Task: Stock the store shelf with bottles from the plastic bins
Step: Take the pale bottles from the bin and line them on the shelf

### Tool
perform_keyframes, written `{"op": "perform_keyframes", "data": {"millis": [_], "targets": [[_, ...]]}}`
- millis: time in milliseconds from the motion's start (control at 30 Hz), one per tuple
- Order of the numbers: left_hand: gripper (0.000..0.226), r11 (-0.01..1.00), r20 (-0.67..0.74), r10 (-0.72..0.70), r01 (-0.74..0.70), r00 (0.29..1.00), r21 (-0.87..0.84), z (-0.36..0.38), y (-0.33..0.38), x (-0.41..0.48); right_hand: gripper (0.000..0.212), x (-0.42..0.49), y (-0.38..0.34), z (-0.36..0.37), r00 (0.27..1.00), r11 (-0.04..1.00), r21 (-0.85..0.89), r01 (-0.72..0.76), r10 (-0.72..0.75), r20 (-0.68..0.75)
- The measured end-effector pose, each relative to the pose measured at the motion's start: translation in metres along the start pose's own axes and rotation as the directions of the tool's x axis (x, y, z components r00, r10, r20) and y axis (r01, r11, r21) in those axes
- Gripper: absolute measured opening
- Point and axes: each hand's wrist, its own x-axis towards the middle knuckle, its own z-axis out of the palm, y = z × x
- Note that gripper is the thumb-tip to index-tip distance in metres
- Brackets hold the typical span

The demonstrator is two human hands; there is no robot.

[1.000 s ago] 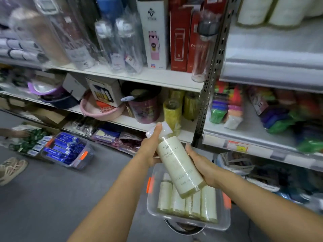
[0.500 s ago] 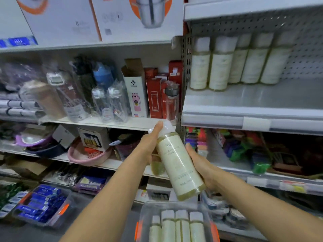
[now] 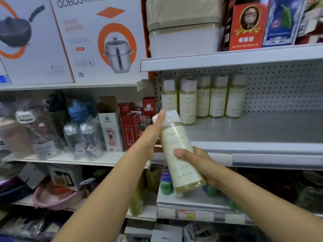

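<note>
Right hand (image 3: pixel 197 165) is wrapped around the lower half of the bottle (image 3: pixel 173 137), thumb laid across the front of the label and the other fingers curled round the back, so a proper grip. Left hand (image 3: pixel 150 137) has it up near the top: the thumb runs straight up the side of the white cap (image 3: pixel 170 116), and the rest of its fingers are behind the neck where I can't see them, but it's clearly holding on too.

The bottle is tilted, cap up and to the left, base down and to the right. It's cream coloured with a pale label, some yellowish liquid showing at the bottom. It's in the air, not set down, just in front of the left front corner of the grey shelf (image 3: pixel 253 126).

On that shelf there's a row of bottles (image 3: pixel 218 100), five of the same kind, standing upright at the back left against the pegboard (image 3: pixel 279 88). The right part of the shelf is bare metal. A price rail (image 3: pixel 272 159) runs along its front edge.

One level up sits a beige bin (image 3: pixel 183 32) with a red box (image 3: pixel 244 27) beside it. In the bay to the left: big pot boxes (image 3: pixel 104 41) on top, and clear drink bottles (image 3: pixel 82 135) in plastic wrap below them. Lower down there's a pink basin (image 3: pixel 56 198). It's all a bit blurry over there.
</note>
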Motion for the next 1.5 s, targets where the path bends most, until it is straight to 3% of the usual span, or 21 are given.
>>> {"op": "perform_keyframes", "data": {"millis": [133, 333, 433, 533, 833, 967, 1200, 1433, 1500], "targets": [[0.071, 0.995, 0.076, 0.052, -0.045, 0.996, -0.087, 0.038, 0.014, 0.018, 0.084, 0.020, -0.024, -0.037, 0.992, 0.996, 0.069, 0.048, -0.039, -0.122], [0.072, 0.993, 0.175, 0.062, -0.043, 0.983, -0.111, 0.085, 0.023, 0.048, 0.069, 0.047, -0.050, -0.090, 0.955, 0.984, 0.098, 0.146, -0.114, -0.275], [0.065, 0.986, 0.210, 0.046, -0.011, 0.977, -0.166, 0.103, 0.024, 0.061, 0.073, 0.065, -0.054, -0.114, 0.933, 0.977, 0.090, 0.194, -0.155, -0.326], [0.066, 0.979, 0.215, 0.073, -0.028, 0.974, -0.204, 0.118, 0.024, 0.076, 0.058, 0.081, -0.052, -0.134, 0.912, 0.963, 0.064, 0.261, -0.224, -0.343], [0.067, 0.973, 0.166, 0.136, -0.100, 0.977, -0.210, 0.148, 0.007, 0.123, 0.038, 0.117, -0.051, -0.181, 0.932, 0.956, -0.059, 0.286, -0.292, -0.214], [0.060, 0.973, 0.133, 0.141, -0.112, 0.981, -0.203, 0.159, 0.005, 0.140, 0.054, 0.137, -0.048, -0.198, 0.946, 0.956, -0.085, 0.279, -0.289, -0.144], [0.058, 0.960, 0.150, 0.208, -0.172, 0.967, -0.221, 0.164, -0.005, 0.166, 0.068, 0.172, -0.044, -0.210, 0.929, 0.941, -0.162, 0.298, -0.325, -0.178], [0.029, 0.960, 0.161, 0.216, -0.180, 0.963, -0.214, 0.168, -0.023, 0.184, 0.070, 0.197, -0.052, -0.215, 0.923, 0.927, -0.257, 0.275, -0.329, -0.198], [0.031, 0.968, 0.158, 0.214, -0.187, 0.964, -0.170, 0.169, -0.023, 0.188, 0.071, 0.202, -0.053, -0.217, 0.924, 0.919, -0.296, 0.260, -0.326, -0.200]]}}
